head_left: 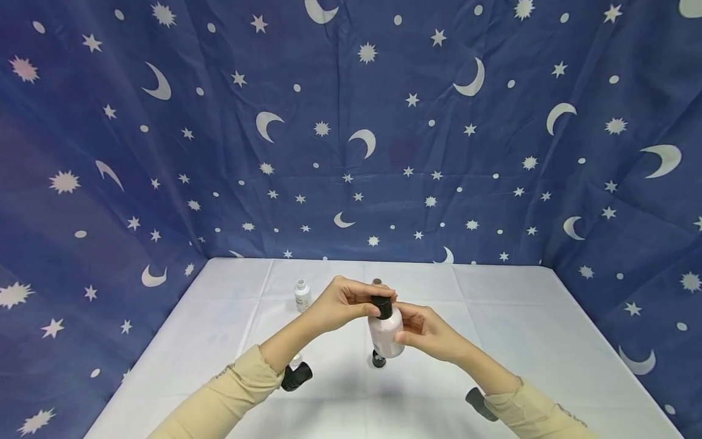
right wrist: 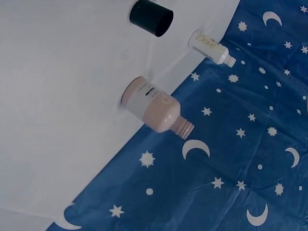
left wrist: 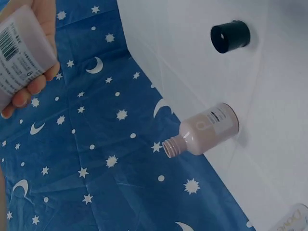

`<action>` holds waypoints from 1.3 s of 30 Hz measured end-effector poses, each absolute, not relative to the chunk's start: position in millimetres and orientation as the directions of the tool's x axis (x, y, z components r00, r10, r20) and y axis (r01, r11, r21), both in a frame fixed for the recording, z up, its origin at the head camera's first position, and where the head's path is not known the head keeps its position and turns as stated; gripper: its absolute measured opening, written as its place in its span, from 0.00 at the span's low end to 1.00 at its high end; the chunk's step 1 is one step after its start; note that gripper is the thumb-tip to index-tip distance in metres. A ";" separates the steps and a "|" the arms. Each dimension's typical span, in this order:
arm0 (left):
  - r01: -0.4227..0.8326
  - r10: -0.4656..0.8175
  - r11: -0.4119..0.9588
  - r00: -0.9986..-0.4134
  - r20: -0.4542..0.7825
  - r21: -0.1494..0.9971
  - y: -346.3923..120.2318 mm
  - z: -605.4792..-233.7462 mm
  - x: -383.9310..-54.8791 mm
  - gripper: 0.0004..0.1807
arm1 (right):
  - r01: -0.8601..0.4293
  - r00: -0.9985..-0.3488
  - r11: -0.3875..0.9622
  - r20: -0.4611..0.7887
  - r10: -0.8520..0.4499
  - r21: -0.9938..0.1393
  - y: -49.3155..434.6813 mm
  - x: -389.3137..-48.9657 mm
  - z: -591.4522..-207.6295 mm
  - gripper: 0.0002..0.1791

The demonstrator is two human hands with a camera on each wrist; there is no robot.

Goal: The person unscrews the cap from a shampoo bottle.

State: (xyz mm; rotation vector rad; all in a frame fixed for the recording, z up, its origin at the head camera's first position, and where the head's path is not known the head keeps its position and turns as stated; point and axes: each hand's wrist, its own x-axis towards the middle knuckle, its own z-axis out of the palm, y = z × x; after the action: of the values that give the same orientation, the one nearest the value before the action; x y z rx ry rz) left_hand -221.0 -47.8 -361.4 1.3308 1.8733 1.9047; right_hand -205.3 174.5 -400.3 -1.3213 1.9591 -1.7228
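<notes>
In the head view my left hand (head_left: pixel 345 302) pinches the black cap (head_left: pixel 382 306) on top of a pale pink bottle (head_left: pixel 386 337), thumb on the near side and fingers across the far side. My right hand (head_left: pixel 429 330) grips that bottle's body from the right. The bottle is raised over the table, slightly tilted. In the left wrist view fingers (left wrist: pixel 36 86) wrap its barcoded side. Behind the hands stands a second pink bottle (left wrist: pixel 207 130), uncapped with its threaded neck bare. A loose black cap (left wrist: pixel 231 36) rests on the table nearer me.
A small white Dove bottle (head_left: pixel 302 297), also uncapped, stands at the left on the white-covered table (head_left: pixel 510 317). A small white object (head_left: pixel 296 360) is partly hidden by the left wrist gear. A blue curtain (head_left: pixel 351 158) with moons and stars encloses the table's back and sides.
</notes>
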 end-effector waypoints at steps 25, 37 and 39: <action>0.610 0.427 0.006 -0.718 0.550 0.792 -38.6 -367.0 -195.0 0.18 | -0.547 -0.647 -0.008 0.429 -0.631 -0.837 167.1 -197.9 -402.0 0.30; 0.336 0.709 -0.193 -0.602 0.368 0.922 -51.2 -347.7 -211.3 0.41 | -0.306 -0.579 -0.192 0.343 -0.740 -0.932 171.4 -200.4 -397.7 0.28; 0.322 0.756 -0.191 -0.554 0.348 0.927 -51.4 -347.1 -213.2 0.41 | -0.290 -0.552 -0.189 0.325 -0.768 -0.938 170.8 -200.3 -397.9 0.28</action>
State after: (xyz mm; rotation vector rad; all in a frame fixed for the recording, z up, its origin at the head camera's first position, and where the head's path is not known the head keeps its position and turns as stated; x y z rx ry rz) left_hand -213.2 -51.4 -347.1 1.2497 1.7385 1.8003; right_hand -200.3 170.8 -397.9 -1.2228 1.7121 -1.7915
